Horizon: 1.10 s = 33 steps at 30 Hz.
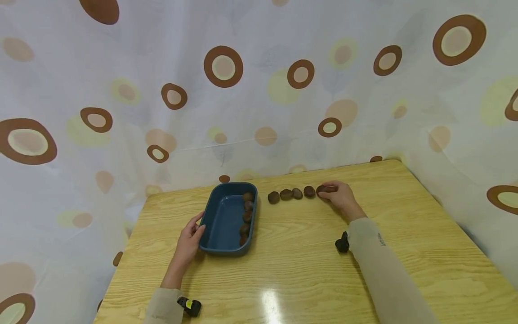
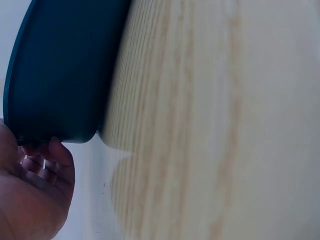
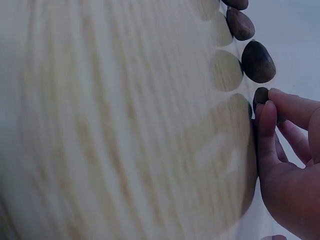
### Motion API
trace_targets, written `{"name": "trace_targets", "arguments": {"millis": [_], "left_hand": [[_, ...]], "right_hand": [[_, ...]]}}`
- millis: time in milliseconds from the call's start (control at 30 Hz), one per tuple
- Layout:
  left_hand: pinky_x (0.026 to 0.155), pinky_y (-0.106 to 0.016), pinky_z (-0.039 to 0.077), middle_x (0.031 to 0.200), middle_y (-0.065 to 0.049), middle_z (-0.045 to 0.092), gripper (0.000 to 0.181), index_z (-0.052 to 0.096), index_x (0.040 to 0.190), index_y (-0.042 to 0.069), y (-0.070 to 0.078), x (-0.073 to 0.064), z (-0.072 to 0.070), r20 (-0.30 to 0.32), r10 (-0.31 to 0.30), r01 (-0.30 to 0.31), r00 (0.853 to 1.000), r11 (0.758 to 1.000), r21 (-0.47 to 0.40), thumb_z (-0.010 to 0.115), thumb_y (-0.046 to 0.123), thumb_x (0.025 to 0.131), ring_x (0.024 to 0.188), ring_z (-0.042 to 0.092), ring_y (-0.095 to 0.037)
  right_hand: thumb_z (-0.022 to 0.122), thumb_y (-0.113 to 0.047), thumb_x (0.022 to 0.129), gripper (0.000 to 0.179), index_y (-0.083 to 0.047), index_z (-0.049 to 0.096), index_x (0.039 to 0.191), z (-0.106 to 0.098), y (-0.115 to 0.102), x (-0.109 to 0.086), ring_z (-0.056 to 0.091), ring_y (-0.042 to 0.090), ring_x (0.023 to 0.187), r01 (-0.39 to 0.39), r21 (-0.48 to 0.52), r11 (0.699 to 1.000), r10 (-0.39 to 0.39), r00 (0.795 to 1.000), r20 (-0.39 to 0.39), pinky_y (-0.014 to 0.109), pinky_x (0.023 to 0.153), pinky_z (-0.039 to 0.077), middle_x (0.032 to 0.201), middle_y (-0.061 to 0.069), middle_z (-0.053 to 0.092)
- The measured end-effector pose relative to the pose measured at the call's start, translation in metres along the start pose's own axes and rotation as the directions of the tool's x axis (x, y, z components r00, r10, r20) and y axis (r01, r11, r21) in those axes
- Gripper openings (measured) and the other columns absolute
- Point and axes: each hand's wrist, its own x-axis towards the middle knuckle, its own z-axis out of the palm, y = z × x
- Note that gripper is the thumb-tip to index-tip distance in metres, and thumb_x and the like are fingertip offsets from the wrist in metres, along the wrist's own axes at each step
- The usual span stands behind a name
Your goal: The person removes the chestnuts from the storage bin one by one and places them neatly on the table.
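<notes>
A deep blue rectangular dish point(image 1: 224, 225) stands on the left part of the table, with several brown chestnuts point(image 1: 247, 217) lined along its inner right wall. My left hand point(image 1: 190, 236) grips its left side, thumb at the rim and fingers against the outer wall. To the dish's right, several dark chestnuts point(image 1: 286, 194) form a row on the table. At the row's right end, my right hand point(image 1: 340, 197) pinches a chestnut point(image 3: 261, 96) between thumb and forefinger. In the right wrist view a larger glossy chestnut point(image 3: 258, 62) lies just beyond the fingertips.
The wood-grain table point(image 1: 299, 270) runs back to a white curtain point(image 1: 259, 103) printed with brown rings, which also hangs at both sides. Small black devices point(image 1: 342, 243) are strapped at both wrists.
</notes>
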Motion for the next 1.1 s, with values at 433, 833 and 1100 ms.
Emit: {"name": "trace_targets", "arguments": {"millis": [433, 833, 1100], "left_hand": [[0.064, -0.023, 0.038, 0.086, -0.002, 0.043, 0.047, 0.045, 0.155, 0.0, -0.003, 0.0006, 0.0005, -0.006, -0.012, 0.011, 1.0, 1.0, -0.005, 0.052, 0.006, 0.108, 0.068, 0.04, -0.01], [0.061, -0.023, 0.036, 0.085, -0.003, 0.042, 0.047, 0.045, 0.154, 0.0, -0.0027, 0.0007, 0.0009, -0.01, -0.011, 0.01, 1.0, 1.0, -0.007, 0.052, 0.006, 0.108, 0.066, 0.038, -0.01], [0.064, -0.022, 0.037, 0.085, -0.003, 0.042, 0.047, 0.046, 0.154, -0.001, -0.002, 0.0006, 0.0005, -0.014, 0.005, -0.005, 1.0, 1.0, -0.007, 0.052, 0.005, 0.108, 0.068, 0.04, -0.008]], "right_hand": [[0.067, -0.015, 0.102, 0.051, 0.002, 0.052, 0.148, 0.0009, 0.0069, 0.0029, 0.049, 0.044, 0.137, 0.001, -0.01, 1.0, -0.001, 1.0, 0.009, 0.048, 0.108, 0.048, 0.148, 0.028, 0.051], [0.066, -0.014, 0.102, 0.051, 0.002, 0.051, 0.148, 0.0006, 0.006, 0.0017, 0.054, 0.041, 0.133, 0.015, 0.009, 1.0, -0.015, 1.0, 0.005, 0.041, 0.104, 0.051, 0.146, 0.027, 0.052], [0.067, -0.011, 0.101, 0.05, 0.003, 0.052, 0.147, -0.0008, 0.002, -0.0011, 0.064, 0.024, 0.112, 0.011, 0.058, 0.998, -0.01, 1.0, -0.027, 0.019, 0.082, 0.055, 0.14, 0.025, 0.054]]}}
